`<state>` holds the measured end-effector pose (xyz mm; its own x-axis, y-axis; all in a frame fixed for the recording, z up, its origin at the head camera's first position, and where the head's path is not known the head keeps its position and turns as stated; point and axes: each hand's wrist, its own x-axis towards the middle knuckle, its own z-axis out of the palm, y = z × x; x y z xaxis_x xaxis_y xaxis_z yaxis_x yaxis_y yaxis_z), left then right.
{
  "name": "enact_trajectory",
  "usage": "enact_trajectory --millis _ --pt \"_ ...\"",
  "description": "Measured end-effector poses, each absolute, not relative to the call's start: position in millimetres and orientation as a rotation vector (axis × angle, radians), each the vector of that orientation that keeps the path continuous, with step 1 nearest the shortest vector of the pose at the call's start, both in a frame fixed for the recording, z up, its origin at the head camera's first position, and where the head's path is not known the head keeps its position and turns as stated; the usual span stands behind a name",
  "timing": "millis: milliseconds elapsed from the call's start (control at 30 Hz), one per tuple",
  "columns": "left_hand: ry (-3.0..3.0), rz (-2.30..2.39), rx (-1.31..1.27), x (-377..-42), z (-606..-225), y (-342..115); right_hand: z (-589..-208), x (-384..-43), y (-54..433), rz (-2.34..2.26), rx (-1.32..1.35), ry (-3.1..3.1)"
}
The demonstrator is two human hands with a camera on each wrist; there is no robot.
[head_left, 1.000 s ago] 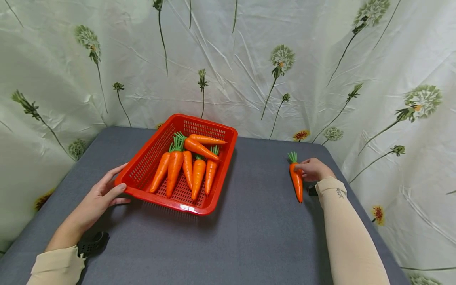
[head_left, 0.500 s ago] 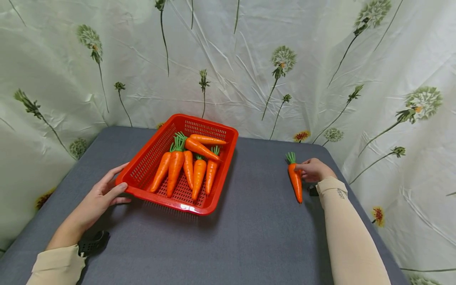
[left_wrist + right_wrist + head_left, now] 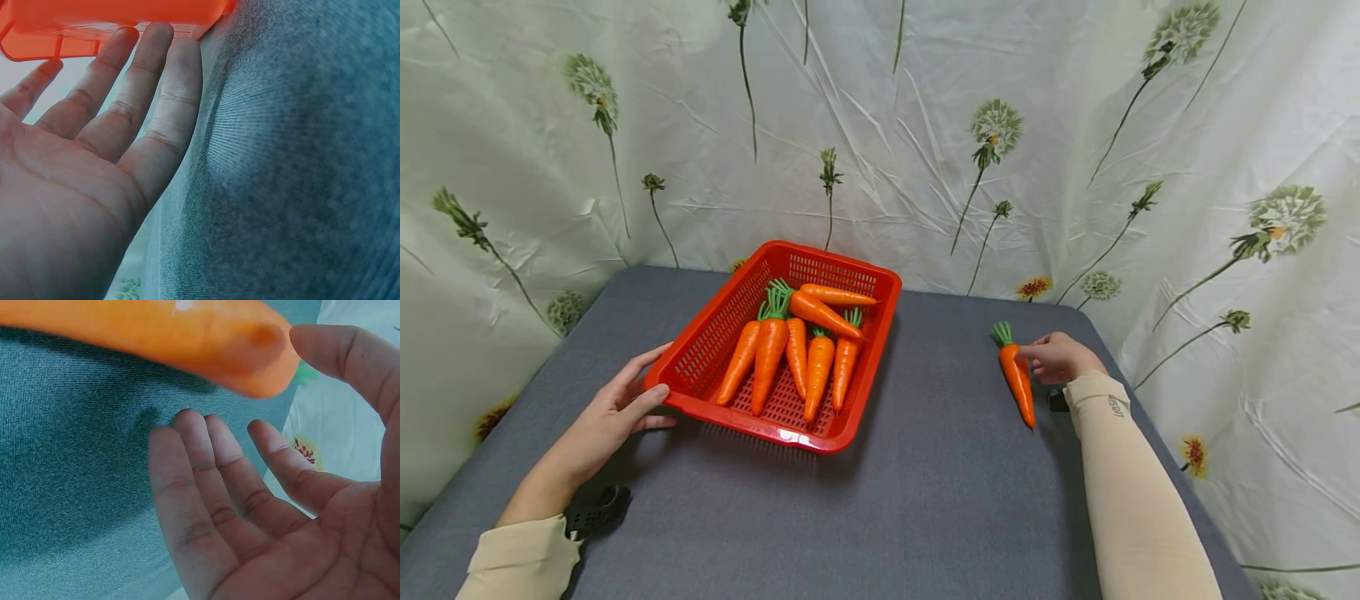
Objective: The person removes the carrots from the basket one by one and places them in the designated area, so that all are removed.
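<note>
In the head view my left hand [image 3: 604,417] rests at the front left corner of a red plastic basket [image 3: 797,438], thumb at the rim. In the left wrist view its fingers [image 3: 134,97] are nearly straight, tips right at the basket's outer wall [image 3: 125,11]. Several carrots [image 3: 769,354] with green tops lie inside. On the right of the table, a single carrot [image 3: 1017,385] lies with its green top pointing back and left. My right hand [image 3: 1058,357] touches its thick end with the thumb tip; the other fingers [image 3: 200,456] are loosely extended, apart from the carrot.
A dark grey cloth covers the table [image 3: 940,492]. Behind and beside it hangs a pale curtain [image 3: 887,167] with a dandelion print. Black wrist devices [image 3: 598,510] sit at both cuffs.
The carrot at my right hand has turned, its green top swinging left while its tip stays nearly in place. My left hand and the basket have not visibly moved.
</note>
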<state>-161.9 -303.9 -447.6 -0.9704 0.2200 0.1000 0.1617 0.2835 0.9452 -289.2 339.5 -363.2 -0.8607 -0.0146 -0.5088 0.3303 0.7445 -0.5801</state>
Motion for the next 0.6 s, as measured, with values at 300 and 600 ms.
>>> enact_trajectory --millis 300,600 --pt "2.484 1.800 0.341 -162 -446 -303 -351 -291 336 -0.956 0.262 2.460" --pt "2.474 1.803 0.324 -161 -446 -302 -333 -298 324 -0.996 0.233 2.480"
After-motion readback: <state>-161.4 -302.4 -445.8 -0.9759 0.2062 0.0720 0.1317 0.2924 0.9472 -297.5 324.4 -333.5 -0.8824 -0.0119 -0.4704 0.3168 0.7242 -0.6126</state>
